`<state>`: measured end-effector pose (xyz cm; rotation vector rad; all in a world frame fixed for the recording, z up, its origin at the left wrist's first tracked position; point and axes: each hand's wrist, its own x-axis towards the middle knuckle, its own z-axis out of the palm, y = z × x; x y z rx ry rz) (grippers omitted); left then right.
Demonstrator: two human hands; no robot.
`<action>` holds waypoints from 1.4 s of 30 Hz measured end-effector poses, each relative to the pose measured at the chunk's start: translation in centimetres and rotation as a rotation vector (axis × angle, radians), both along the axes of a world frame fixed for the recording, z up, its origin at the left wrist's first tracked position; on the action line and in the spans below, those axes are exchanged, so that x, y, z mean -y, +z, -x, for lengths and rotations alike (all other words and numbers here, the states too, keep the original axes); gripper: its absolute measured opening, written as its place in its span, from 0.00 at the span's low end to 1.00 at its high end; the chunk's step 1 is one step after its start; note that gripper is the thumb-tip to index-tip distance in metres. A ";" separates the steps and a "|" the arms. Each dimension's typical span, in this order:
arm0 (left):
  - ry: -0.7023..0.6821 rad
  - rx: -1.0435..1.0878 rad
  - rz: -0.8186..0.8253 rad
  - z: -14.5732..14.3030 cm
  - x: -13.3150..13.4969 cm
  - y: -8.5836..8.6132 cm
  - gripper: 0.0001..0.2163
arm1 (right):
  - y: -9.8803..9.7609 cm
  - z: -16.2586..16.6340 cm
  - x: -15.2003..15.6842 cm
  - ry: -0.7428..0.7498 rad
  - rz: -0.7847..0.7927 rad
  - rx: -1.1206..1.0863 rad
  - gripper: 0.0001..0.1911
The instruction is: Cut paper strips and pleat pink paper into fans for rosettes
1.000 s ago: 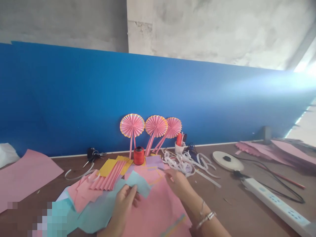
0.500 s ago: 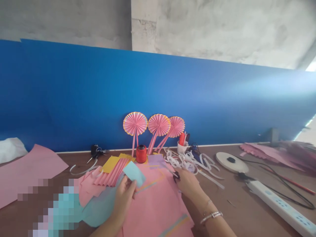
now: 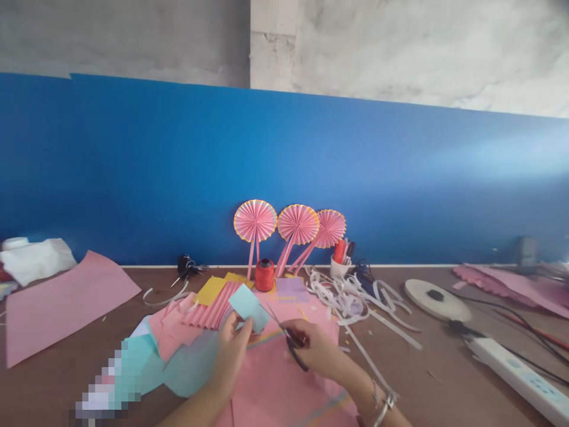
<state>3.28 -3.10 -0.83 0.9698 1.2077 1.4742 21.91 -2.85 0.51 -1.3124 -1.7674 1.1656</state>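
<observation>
My left hand (image 3: 232, 350) pinches a small light-blue piece of paper (image 3: 249, 307) between thumb and fingers. In my right hand (image 3: 313, 350) is a pair of black-handled scissors (image 3: 297, 350), the blades pointing up and left toward the paper's right edge; whether they touch it I cannot tell. Under both hands lies a large pink sheet (image 3: 275, 385) with a blue and yellow stripe. Beside my left hand are pleated pink paper (image 3: 216, 313), yellow paper (image 3: 211, 290) and a larger pale-blue sheet (image 3: 191, 367).
Three round pink paper fans (image 3: 255, 220) lean on the blue partition (image 3: 178, 160). A red thread spool (image 3: 265, 276) stands before them. White paper strips (image 3: 351, 296), a pen cup (image 3: 340, 267), a round white disc (image 3: 433, 299) and a power strip (image 3: 511, 367) lie to the right.
My right hand has moved left, away from the white strips, and brought the scissors close to the blue paper. My left hand still holds the paper. The view has shifted slightly left.
</observation>
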 end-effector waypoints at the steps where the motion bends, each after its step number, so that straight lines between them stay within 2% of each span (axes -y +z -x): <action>1: 0.009 0.004 0.002 0.0 0.1 0.1 0.15 | 0.1 0.1 0.1 -0.001 0.004 0.007 0.22; 6: -0.029 0.025 0.002 -0.1 0.2 0.2 0.13 | -0.6 0.4 0.2 0.033 0.007 0.010 0.20; 12: -0.041 0.023 -0.006 -0.1 0.3 0.4 0.14 | -2.0 0.4 -0.1 0.061 0.066 -0.084 0.18; 23: -0.077 0.002 -0.023 0.0 0.2 0.3 0.16 | -2.1 0.3 -0.5 0.056 0.077 -0.100 0.16; 42: -0.089 -0.005 -0.023 0.2 -0.1 -0.6 0.16 | -2.3 0.2 -0.7 0.046 0.076 -0.082 0.18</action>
